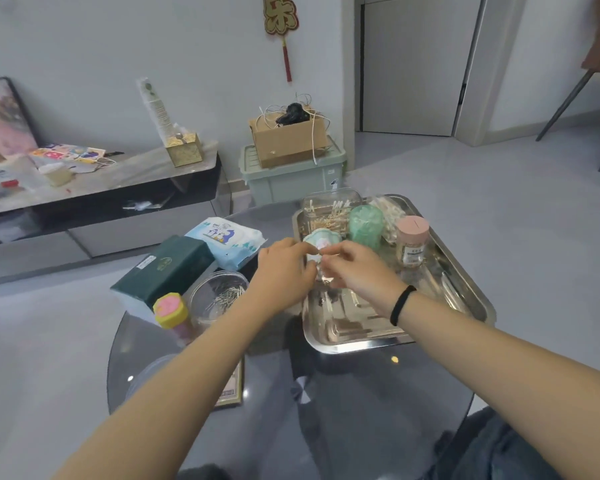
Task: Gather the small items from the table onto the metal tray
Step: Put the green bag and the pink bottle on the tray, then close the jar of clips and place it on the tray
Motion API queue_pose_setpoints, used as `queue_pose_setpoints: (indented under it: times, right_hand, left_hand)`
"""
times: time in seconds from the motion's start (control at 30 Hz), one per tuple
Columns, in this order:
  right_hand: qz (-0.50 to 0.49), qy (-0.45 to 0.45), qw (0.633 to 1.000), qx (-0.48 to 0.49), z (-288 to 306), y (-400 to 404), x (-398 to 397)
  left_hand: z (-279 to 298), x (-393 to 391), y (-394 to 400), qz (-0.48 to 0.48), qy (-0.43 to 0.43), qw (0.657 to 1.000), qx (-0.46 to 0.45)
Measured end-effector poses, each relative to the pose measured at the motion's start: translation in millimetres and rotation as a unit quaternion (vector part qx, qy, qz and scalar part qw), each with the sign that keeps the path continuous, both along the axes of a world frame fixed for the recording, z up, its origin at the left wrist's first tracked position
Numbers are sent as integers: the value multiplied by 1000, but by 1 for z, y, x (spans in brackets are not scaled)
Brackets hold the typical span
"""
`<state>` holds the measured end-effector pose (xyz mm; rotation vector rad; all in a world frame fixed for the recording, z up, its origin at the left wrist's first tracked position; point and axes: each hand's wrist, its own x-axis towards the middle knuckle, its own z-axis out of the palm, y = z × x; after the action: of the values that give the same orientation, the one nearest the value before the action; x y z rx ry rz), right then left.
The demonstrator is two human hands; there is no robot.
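Observation:
The metal tray [465, 289] lies on the right of the round glass table [343, 393]. At its back stand a clear box of cotton swabs [326, 209], a green container [365, 225], a bag of swabs [388, 213] and a pink-lidded jar [412, 240]. My left hand [281, 268] and my right hand [355, 271] meet over the tray's left side. Together they pinch a small pale item [317, 259] next to a teal scalloped box [321, 237]. What the item is cannot be made out.
Left of the tray on the table are a wet-wipes pack [226, 240], a dark green tissue box [167, 268], a clear round tub of pins [219, 296] and a yellow-and-pink container [170, 310]. A low cabinet [101, 195] and a storage bin with a cardboard box [291, 164] stand beyond.

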<state>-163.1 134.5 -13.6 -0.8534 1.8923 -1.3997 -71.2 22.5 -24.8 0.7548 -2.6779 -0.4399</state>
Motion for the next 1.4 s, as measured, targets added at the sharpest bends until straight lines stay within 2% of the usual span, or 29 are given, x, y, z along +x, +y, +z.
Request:
queue_pose_setpoints:
  times: [0.13, 0.27, 0.37, 0.47, 0.63, 0.67, 0.73, 0.83, 0.9, 0.97, 1.07, 1.17, 1.27, 1.33, 1.4]
  right_hand:
    - [58, 90, 994, -11, -4, -15, 31]
    - [103, 112, 988, -8, -11, -28, 53]
    - [120, 127, 985, -3, -15, -38, 59]
    - [128, 132, 983, 14, -20, -43, 63]
    - [122, 141, 981, 51, -30, -44, 56]
    - [124, 100, 986, 44, -29, -44, 55]
    - [147, -67, 987, -4, -26, -44, 51]
    - [203, -298, 932, -30, -19, -43, 46]
    - [219, -404, 888, -26, -22, -45, 48]
    - [244, -474, 845, -47, -26, -46, 56]
    - [284, -523, 799, -89, -29, -44, 71]
    - [290, -524, 797, -83, -30, -42, 78]
    - [281, -520, 804, -62, -30, -38, 86]
    - [270, -514, 813, -41, -31, -35, 89]
    - [260, -505, 823, -14, -32, -33, 91]
  left_hand:
    - [2, 45, 0, 58, -56, 996, -32]
    - [-5, 83, -2, 130, -123, 980, -85]
    - [-13, 96, -8, 146, -166, 969, -111]
    - [-16, 98, -11, 138, -190, 970, -67]
    - [-7, 103, -12, 118, -123, 985, 29]
    - [-2, 104, -11, 110, -101, 988, 40]
    - [10, 107, -10, 94, -56, 992, 56]
    - [30, 113, -6, 63, 14, 991, 113]
    - [39, 121, -2, 30, 66, 985, 159]
    - [45, 128, 1, 10, 84, 982, 167]
    - [49, 140, 5, 3, 71, 987, 144]
    - [51, 157, 10, 18, 93, 990, 106]
    - [47, 179, 7, 99, 128, 982, 96]
    - [37, 194, 2, 153, 80, 980, 102]
    - [26, 205, -4, 185, -17, 977, 100]
